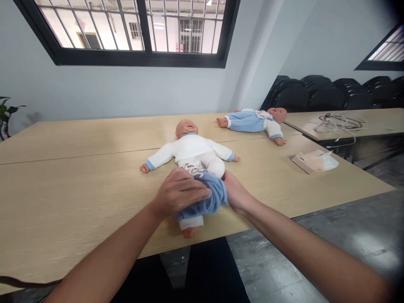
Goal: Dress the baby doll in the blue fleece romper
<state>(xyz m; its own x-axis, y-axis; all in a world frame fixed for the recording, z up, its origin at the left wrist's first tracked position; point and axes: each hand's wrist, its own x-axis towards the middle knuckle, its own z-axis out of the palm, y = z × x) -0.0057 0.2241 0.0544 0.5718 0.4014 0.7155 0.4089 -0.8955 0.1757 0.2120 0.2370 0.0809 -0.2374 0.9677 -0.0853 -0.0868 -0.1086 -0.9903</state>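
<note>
Clasped by the left grip (pixel 181 191), fuzzy blue trousers (pixel 216 191) bunch in thick folds on a doll (pixel 192 147); whether the right grip (pixel 235 191) closes, I cannot tell.

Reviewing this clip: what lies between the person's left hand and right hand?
In the head view, a bunched blue garment lies between the left hand and the right hand.
</note>
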